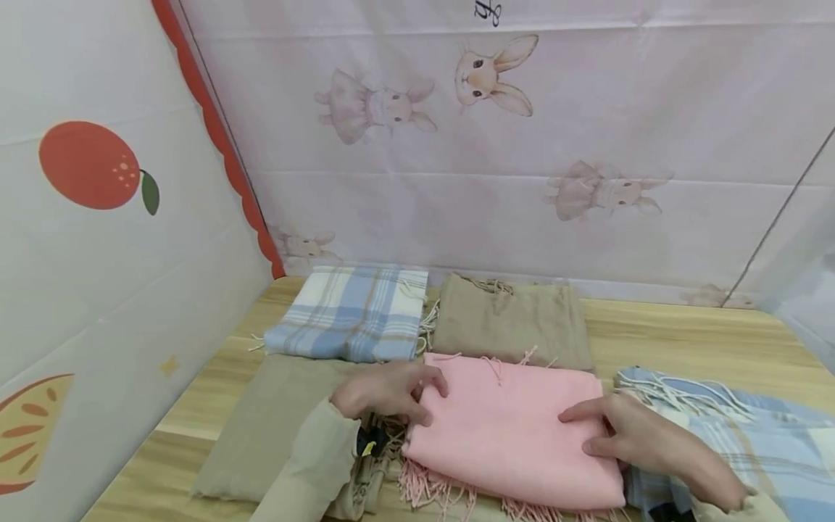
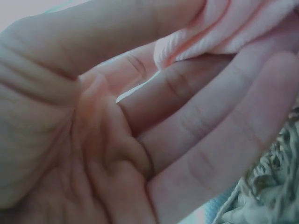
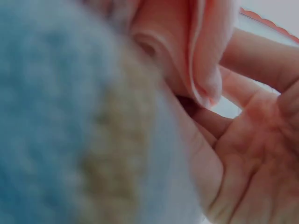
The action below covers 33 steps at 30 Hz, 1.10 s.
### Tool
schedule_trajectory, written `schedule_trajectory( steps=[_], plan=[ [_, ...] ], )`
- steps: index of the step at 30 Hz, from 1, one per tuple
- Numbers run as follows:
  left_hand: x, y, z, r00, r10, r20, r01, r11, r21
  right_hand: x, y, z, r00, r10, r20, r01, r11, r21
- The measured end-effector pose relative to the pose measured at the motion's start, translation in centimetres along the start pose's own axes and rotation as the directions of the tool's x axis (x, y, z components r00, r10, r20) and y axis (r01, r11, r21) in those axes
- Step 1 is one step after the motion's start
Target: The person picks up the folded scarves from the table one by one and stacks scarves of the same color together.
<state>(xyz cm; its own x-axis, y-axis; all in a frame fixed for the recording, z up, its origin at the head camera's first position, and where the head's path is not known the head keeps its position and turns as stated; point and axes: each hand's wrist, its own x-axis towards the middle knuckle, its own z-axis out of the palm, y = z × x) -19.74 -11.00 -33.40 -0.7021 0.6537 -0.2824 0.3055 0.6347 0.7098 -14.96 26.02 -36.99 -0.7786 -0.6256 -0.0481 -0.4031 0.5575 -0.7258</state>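
Note:
A folded pink scarf (image 1: 509, 428) with fringe along its near edge lies in the middle of the head view. My left hand (image 1: 388, 391) holds its left side; in the left wrist view the pink cloth (image 2: 219, 28) sits between the thumb and the fingers. On the opposite side my right hand (image 1: 642, 431) grips the scarf's right edge. The right wrist view has the folded pink layers (image 3: 187, 51) between that thumb and fingers, and a blurred blue plaid cloth (image 3: 56, 116) close in front. Some fingertips are hidden by the scarf.
A blue-and-white plaid scarf (image 1: 352, 312) and a folded brown scarf (image 1: 512, 319) lie along the back of the wooden table (image 1: 639, 326). Left of the pink one is an olive-beige scarf (image 1: 267, 428); at right is another plaid scarf (image 1: 776, 435). Printed cloth walls (image 1: 404, 217) stand behind and at left.

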Motion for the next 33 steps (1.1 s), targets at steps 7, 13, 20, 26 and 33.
schedule_trajectory(
  steps=[7,13,20,26,33],
  plan=[
    [0.32,0.05,0.35,0.999,-0.035,-0.009,0.035,0.999,0.000,-0.12,0.18,0.19,0.999,0.033,-0.042,-0.037,0.994,-0.107],
    [0.43,-0.07,0.44,0.999,-0.032,-0.016,0.033,0.999,0.019,-0.07,0.25,0.28,0.999,0.023,-0.047,-0.029,0.992,-0.121],
    [0.37,0.00,0.39,1.000,-0.008,-0.016,0.009,0.999,0.047,0.00,0.48,0.16,0.998,-0.009,-0.054,0.002,0.990,-0.139],
    [0.23,0.04,0.32,1.000,-0.004,-0.018,0.004,0.999,0.039,0.12,0.52,0.20,0.999,-0.011,-0.045,0.005,0.992,-0.123],
    [0.22,0.09,0.31,1.000,0.007,-0.018,-0.006,0.999,0.044,-0.07,0.61,0.16,0.998,0.043,-0.036,-0.047,0.992,-0.116]
  ],
)
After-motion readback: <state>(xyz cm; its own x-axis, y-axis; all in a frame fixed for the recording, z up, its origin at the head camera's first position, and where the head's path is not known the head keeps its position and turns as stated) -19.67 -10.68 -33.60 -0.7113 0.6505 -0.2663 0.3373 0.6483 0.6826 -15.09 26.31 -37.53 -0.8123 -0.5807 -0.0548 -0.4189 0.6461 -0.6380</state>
